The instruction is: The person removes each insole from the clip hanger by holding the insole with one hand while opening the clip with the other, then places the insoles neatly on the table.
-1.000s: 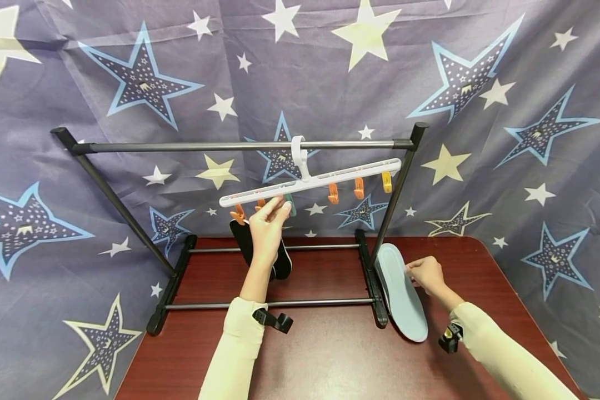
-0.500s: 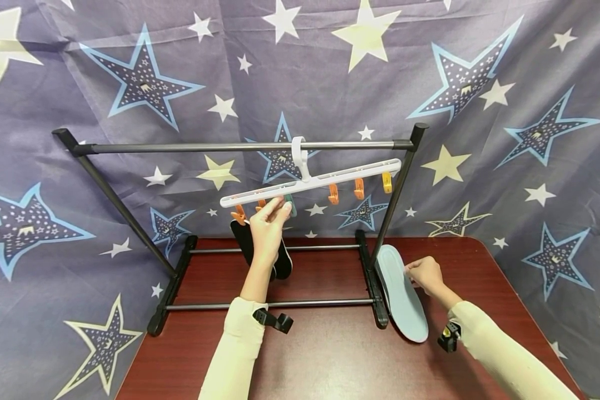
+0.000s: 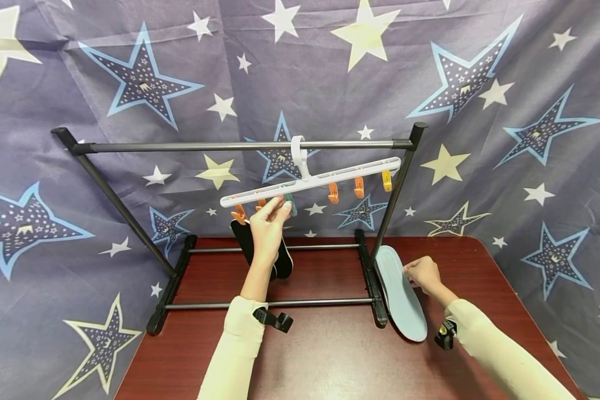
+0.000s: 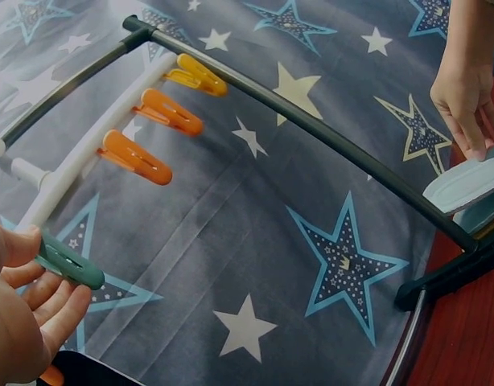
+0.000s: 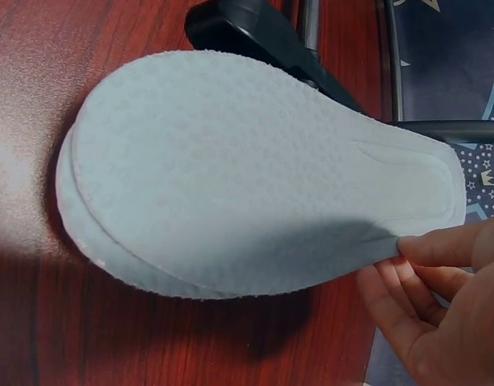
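A white clip hanger point(image 3: 347, 173) hangs by its hook from a dark rail, tilted with its left end lower. My left hand point(image 3: 267, 233) pinches the green clip point(image 4: 70, 261) near the hanger's middle between thumb and fingers. Black insoles point(image 3: 284, 263) hang below the left part of the hanger, partly hidden by the left forearm. To the right of the rack, my right hand point(image 3: 424, 274) pinches the edge of a pale blue insole point(image 5: 215, 169) near its narrow end. Under it lies a second pale insole point(image 5: 98, 245), slightly offset and mostly covered.
Orange clips point(image 3: 359, 188) and a yellow clip point(image 3: 387, 181) hang along the hanger's right half; another orange clip point(image 3: 238, 214) is at its left end. The black rack point(image 3: 383, 222) stands on a reddish-brown table point(image 3: 325, 355), with a star-patterned cloth point(image 3: 330, 111) behind.
My right wrist has shifted very slightly to the left, the insole barely moving with it. The left hand stays at the green clip.
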Available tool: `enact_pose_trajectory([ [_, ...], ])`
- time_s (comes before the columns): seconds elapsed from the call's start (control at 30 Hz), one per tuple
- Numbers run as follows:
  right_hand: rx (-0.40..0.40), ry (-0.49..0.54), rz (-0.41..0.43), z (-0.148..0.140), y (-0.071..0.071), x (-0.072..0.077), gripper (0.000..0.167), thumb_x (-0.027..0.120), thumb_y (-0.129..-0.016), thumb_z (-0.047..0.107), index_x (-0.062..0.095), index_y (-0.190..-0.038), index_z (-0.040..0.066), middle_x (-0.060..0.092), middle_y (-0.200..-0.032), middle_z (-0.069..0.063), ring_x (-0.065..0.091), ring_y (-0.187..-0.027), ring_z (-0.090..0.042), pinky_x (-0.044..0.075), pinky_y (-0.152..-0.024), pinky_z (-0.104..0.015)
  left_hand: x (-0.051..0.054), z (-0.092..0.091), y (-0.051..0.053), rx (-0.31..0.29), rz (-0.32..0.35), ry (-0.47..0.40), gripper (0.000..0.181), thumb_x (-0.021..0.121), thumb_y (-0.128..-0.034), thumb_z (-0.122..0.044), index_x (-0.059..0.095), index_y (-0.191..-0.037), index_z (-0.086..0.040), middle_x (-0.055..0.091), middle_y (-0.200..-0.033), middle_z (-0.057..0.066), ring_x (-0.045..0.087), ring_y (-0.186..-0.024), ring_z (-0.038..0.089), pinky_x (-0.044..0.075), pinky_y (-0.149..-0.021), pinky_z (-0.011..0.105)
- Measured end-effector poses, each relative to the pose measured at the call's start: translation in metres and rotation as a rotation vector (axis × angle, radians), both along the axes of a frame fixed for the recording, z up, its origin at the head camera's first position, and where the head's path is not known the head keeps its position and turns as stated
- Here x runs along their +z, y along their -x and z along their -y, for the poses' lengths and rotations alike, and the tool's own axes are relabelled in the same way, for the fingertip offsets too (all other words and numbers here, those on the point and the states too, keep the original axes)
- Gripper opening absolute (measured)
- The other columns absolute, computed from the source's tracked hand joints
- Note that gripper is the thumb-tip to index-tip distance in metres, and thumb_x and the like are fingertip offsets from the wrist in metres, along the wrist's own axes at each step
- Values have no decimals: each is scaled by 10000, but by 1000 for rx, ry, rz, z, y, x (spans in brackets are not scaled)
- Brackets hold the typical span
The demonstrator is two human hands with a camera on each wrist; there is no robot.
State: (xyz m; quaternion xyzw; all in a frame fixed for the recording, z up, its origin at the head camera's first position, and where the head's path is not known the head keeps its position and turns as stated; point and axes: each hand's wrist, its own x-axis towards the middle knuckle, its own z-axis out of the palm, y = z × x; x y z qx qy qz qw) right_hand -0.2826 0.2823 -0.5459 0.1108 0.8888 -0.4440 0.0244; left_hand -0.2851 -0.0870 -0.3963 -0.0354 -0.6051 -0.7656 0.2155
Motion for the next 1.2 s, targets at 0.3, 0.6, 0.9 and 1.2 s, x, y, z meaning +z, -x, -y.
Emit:
enact_pose_trajectory([
  [0.3, 3, 1, 19, 0, 0, -1, 179, 657, -865, -12, 752, -961, -129, 714, -687, -136, 684, -591, -183, 641, -610, -424, -3, -1, 3, 2, -10, -8, 314, 676, -935, 49, 656, -1235, 140, 682, -1190, 330, 697, -847, -5, 604, -795, 178],
  [0.6, 8, 11, 9, -2, 2, -8, 160, 666, -826, -24, 759, -911, -122, 707, -660, -106, 669, -569, -156, 634, -575, -406, -3, -2, 4, -3, -23, -21, 310, 669, -935, 60, 658, -1235, 136, 667, -1205, 348, 699, -859, -2, 603, -802, 179],
  [0.9, 5, 9, 18, -4, 4, -12, 144, 673, -823, -27, 761, -894, -117, 695, -635, -78, 664, -556, -156, 635, -575, -411, -4, -3, 3, -9, -35, -26, 310, 666, -937, 63, 654, -1237, 141, 665, -1204, 353, 704, -870, 3, 606, -812, 190],
  [1.2, 14, 7, 25, -5, 5, -13, 136, 668, -830, -31, 754, -885, -119, 713, -670, -102, 664, -559, -157, 638, -584, -418, -3, -4, 3, -8, -27, -30, 314, 664, -935, 70, 649, -1240, 146, 656, -1213, 362, 700, -871, 1, 605, -809, 186],
])
